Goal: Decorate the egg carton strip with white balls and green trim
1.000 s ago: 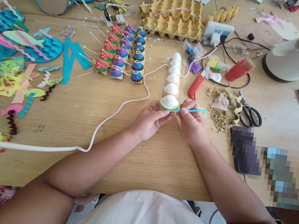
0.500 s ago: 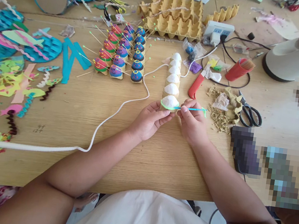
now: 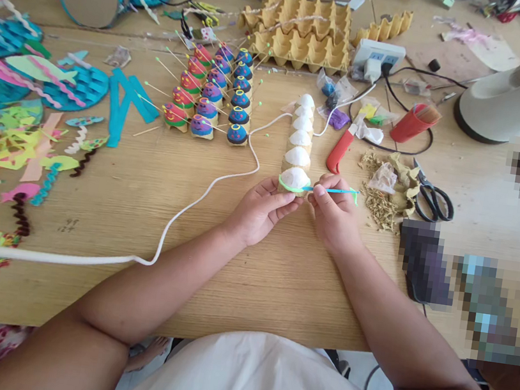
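A strip of egg carton cups (image 3: pixel 300 139) with white-covered tops runs away from me on the table. My left hand (image 3: pixel 262 211) grips its nearest cup between thumb and fingers. A light green band (image 3: pixel 285 184) curves along the lower edge of that cup's white dome. My right hand (image 3: pixel 335 212) is closed on a thin blue modelling tool (image 3: pixel 338 191), its tip touching the right end of the band. A bit of the same green material (image 3: pixel 354 197) shows beyond the right fingers; whether it joins the band is hidden.
Painted egg-carton strips (image 3: pixel 209 94) with projecting sticks stand left of centre. A white cable (image 3: pixel 207 191) crosses the table to a power strip (image 3: pixel 379 55). At right lie a red-handled cutter (image 3: pixel 340 151), scissors (image 3: pixel 431 196), shavings (image 3: pixel 379 206) and a red cup (image 3: pixel 414 123).
The view has shifted very slightly. Both hands keep their grips, and the blue tool stays at the green band with hardly any visible movement.
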The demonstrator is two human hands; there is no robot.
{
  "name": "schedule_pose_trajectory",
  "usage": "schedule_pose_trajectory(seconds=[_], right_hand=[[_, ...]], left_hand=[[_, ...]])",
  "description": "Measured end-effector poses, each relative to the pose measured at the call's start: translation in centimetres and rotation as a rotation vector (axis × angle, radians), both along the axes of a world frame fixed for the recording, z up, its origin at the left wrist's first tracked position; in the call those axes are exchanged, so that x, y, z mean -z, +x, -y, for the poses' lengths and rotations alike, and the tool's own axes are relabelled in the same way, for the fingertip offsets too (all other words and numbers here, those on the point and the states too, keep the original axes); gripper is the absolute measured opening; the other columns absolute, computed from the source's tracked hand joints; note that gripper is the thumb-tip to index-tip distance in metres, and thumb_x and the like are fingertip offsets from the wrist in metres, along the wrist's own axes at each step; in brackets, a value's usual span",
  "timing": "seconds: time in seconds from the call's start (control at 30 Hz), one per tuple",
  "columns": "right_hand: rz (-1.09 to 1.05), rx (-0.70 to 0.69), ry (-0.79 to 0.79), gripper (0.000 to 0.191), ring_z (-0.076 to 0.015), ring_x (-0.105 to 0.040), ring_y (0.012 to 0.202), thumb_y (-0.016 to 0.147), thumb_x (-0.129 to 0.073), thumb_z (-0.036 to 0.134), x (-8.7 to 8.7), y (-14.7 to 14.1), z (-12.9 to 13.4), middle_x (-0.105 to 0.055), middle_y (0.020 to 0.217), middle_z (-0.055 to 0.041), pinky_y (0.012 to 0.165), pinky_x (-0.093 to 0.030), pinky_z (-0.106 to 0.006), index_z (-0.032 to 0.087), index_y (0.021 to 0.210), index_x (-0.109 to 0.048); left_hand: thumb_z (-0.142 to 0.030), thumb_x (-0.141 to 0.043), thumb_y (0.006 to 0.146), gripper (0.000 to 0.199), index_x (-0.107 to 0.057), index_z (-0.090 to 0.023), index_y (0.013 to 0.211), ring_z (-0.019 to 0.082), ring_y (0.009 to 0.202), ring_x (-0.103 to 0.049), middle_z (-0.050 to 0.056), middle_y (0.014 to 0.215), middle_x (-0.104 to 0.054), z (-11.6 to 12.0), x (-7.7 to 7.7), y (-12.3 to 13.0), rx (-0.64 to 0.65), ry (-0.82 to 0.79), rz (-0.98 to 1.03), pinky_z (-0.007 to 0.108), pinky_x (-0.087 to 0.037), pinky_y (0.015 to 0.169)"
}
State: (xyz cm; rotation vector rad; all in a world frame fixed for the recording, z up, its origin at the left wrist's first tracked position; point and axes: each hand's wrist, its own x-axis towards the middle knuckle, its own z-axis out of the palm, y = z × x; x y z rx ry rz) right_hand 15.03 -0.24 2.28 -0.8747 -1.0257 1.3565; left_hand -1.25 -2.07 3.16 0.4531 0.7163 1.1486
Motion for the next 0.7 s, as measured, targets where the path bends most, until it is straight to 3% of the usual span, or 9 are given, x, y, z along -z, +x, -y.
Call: schedule_pose_trajectory(seconds=[0.43,0.7], right_hand=[[0.029,-0.030,0.080,0.040,-0.0136,-0.045,0.076,0.080,-0.088,0.051,0.13,0.01,0.05,-0.048,0.085,0.0029,0.072,-0.038,-0.031,0.024,0.080,-0.058],[0.035,-0.038,0.041,0.041,-0.0134,-0.047,0.076,0.080,-0.088,0.052,0.13,-0.18,0.25,-0.049,0.085,0.0031,0.074,-0.039,-0.031,0.024,0.080,-0.058]], left_hand=[[-0.014,-0.090,0.073,0.030,-0.072,-0.020,0.096,0.009,0.084,-0.078,-0.004,0.091,-0.080,0.02,0.06,0.06,-0.001,0.005,0.022,0.019,-0.061,0.081],[-0.014,-0.090,0.074,0.030,-0.072,-0.020,0.097,0.010,0.087,-0.078,-0.003,0.093,-0.081,0.06,-0.17,0.22,0.006,-0.009,0.001,0.022,-0.060,0.086]])
